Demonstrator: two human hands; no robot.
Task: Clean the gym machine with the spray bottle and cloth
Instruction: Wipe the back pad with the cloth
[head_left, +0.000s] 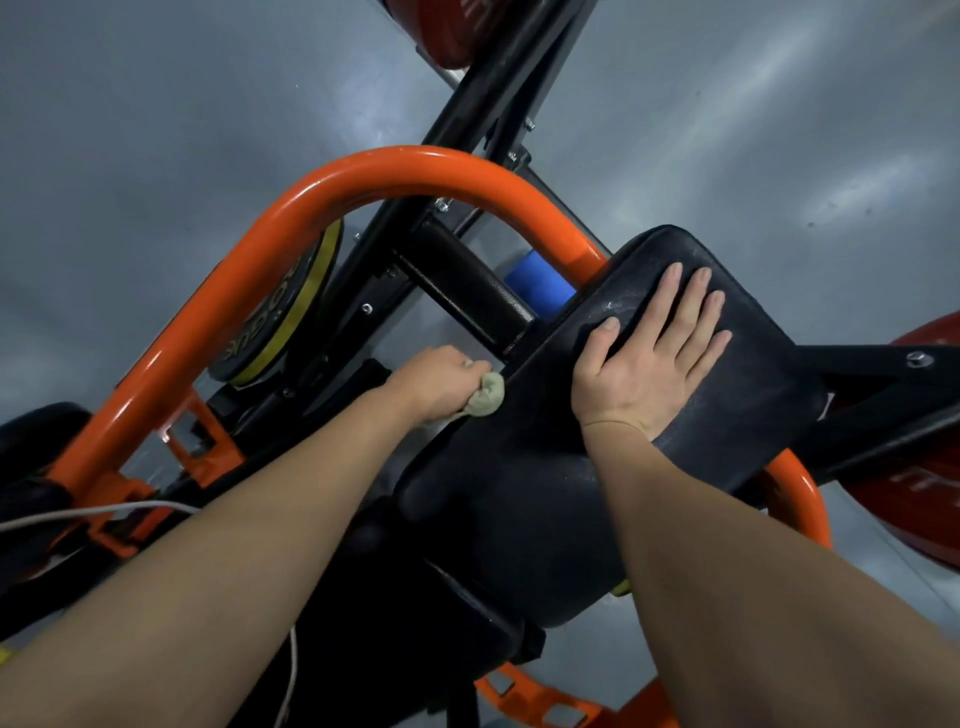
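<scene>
Grey, glossy floor (156, 156) spreads out under the gym machine (467, 296), whose orange tube (363, 161) loops round a black frame. Its black pad (753, 405) sits to the right, dusted with pale smears.

The right grip (644, 364) lies flat on top of that pad, palm down, fingers straight and spread, holding nothing. The left grip (436, 382) is curled tight round a bunched beige cloth (488, 397). The cloth is pressed against the pad's left edge, close to where the black crossbar (462, 280) ends.

Beyond the pad a blue roll (535, 283) shows between the orange tube and the crossbar. A black-and-yellow weight plate (291, 306) sits at the left, partly behind the tube. One red plate (452, 31) peeks in at the far top, and a second red disc (914, 493) shows at the right edge. A white cable (78, 512) trails across the near left, over the orange brackets there.
</scene>
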